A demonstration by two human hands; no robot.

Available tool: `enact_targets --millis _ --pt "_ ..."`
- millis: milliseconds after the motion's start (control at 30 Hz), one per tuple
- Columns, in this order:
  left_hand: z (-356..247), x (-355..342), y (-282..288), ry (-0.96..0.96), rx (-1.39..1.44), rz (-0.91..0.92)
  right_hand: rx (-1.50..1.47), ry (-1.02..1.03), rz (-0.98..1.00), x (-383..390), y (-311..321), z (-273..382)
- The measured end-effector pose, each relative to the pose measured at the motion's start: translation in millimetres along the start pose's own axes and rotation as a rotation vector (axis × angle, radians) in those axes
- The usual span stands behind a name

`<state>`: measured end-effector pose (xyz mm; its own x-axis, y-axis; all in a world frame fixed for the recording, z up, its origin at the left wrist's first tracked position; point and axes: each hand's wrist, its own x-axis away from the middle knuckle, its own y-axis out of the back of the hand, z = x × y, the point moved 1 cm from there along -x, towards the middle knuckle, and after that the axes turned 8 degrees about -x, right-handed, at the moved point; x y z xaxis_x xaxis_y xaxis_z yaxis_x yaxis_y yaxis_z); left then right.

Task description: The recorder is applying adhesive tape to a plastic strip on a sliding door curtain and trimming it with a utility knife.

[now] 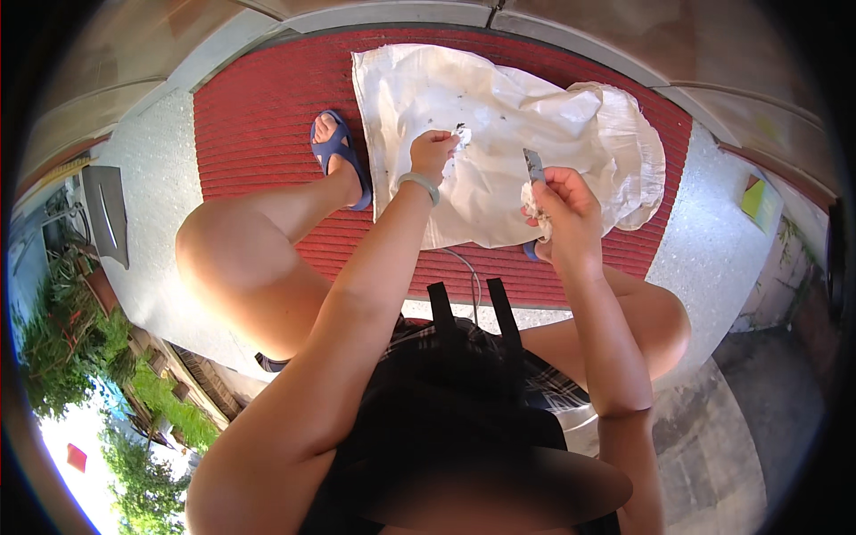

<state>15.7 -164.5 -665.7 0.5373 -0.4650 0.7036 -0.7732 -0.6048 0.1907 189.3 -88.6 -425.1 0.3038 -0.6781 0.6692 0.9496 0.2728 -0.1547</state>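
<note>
The setting is an outdoor step: a red ribbed floor [259, 116] bordered by pale speckled concrete [152, 178], with greenery visible below at the left edge. A white woven sack [499, 116] lies flat on the red floor, flecked with small dark scraps, apparently as a catch sheet under the work. The right hand [563, 207] is closed around a small pale wad [533, 212], with a narrow grey blade-like tool [534, 164] rising from its grip; what the tool is exactly cannot be told. Both are held above the sack's near edge, so that anything dropped lands on it. The left hand [433, 152] is extended over the middle of the sack, its fingertips pinching a small white scrap [462, 135]; a pale green bangle [419, 185] sits at the wrist. The person is seated with knees apart, a position that places both hands directly over the sack. The left foot, in a blue sandal [339, 159], rests on the red floor just beside the sack's left edge. A thin white cord [471, 278] trails from the sack's near edge toward the lap.
</note>
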Motion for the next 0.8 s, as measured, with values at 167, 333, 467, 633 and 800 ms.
enact_targets --millis 167,333,467,633,800 --pt "-91 100 12 0.111 0.51 0.236 0.247 0.182 0.078 10 8 2" --pt "-126 177 38 0.059 0.655 0.32 0.427 0.559 0.112 33 1 6" --pt "-130 216 51 0.017 0.709 0.386 0.502 0.747 0.139 68 -5 16" --pt "-136 250 57 -0.003 0.74 0.484 0.508 0.981 0.145 100 -11 15" --pt "-136 270 66 0.021 0.775 0.556 0.741 1.437 0.105 119 -14 22"
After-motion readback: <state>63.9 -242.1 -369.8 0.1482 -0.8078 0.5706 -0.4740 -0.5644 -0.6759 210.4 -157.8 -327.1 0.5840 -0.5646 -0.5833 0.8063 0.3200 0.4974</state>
